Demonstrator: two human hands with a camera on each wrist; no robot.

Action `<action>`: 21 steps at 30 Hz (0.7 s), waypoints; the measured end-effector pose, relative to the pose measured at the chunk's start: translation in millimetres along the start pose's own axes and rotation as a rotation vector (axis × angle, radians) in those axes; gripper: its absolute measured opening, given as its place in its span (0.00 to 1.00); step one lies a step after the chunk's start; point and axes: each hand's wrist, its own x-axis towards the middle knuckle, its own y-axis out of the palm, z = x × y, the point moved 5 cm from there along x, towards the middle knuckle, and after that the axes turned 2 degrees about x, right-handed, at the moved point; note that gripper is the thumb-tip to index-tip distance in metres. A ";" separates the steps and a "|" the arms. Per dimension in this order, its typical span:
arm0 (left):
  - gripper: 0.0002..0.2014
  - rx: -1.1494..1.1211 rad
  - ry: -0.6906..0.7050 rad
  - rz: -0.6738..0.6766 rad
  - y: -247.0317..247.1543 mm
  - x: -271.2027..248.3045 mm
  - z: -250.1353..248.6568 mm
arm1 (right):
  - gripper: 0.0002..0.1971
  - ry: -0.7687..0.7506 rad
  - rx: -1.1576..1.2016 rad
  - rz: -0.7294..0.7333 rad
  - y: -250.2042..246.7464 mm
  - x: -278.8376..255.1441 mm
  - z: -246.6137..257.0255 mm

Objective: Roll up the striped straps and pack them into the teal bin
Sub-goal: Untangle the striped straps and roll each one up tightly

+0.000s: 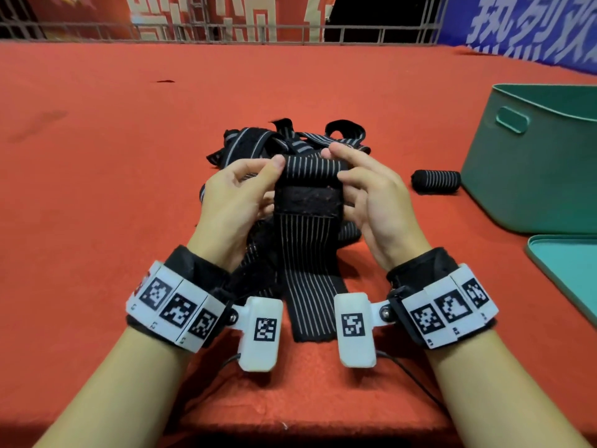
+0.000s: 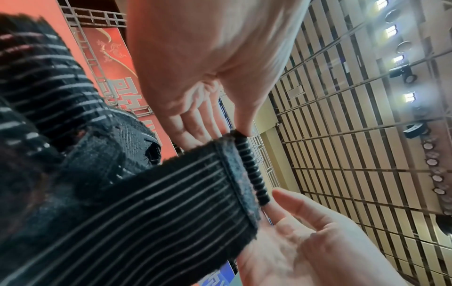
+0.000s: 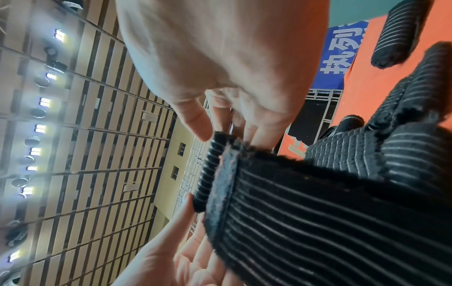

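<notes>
A black strap with thin grey stripes (image 1: 311,279) hangs between my hands above the red table, and its tail lies on the cloth. Its top end is turned over into a small first roll (image 2: 252,170) just above a black velcro patch (image 1: 308,200). My left hand (image 1: 274,179) pinches the left side of that roll, and my right hand (image 1: 336,166) pinches the right side. A loose pile of more striped straps (image 1: 284,140) lies just behind. One rolled strap (image 1: 436,182) lies on the table against the teal bin (image 1: 529,163) at the right.
The bin's teal lid (image 1: 568,270) lies flat at the right edge, in front of the bin. Red cloth (image 1: 129,156) covers the table, which ends near my forearms. A metal railing (image 1: 226,30) with banners stands beyond the far edge.
</notes>
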 end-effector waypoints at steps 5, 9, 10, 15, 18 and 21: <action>0.04 -0.053 0.047 -0.036 -2.0 -3.3 -6.0 | 0.19 0.007 0.091 -0.110 -1.3 0.8 -4.5; 0.06 -0.096 0.047 -0.041 0.4 -5.3 -5.4 | 0.15 -0.034 0.010 -0.125 -4.0 -1.1 -5.6; 0.06 -0.108 0.037 -0.040 1.0 -5.5 -4.6 | 0.15 -0.047 0.000 -0.121 -4.6 -1.4 -4.9; 0.05 -0.137 -0.012 -0.013 6.0 -7.9 -3.2 | 0.16 -0.097 -0.051 -0.122 -7.8 -0.8 -5.0; 0.08 -0.115 -0.040 0.022 12.0 -11.5 -3.5 | 0.16 -0.109 -0.035 -0.137 -9.5 -1.2 -6.5; 0.08 -0.047 -0.031 0.027 13.5 -12.1 -2.4 | 0.17 -0.125 -0.035 -0.129 -9.4 -2.4 -5.8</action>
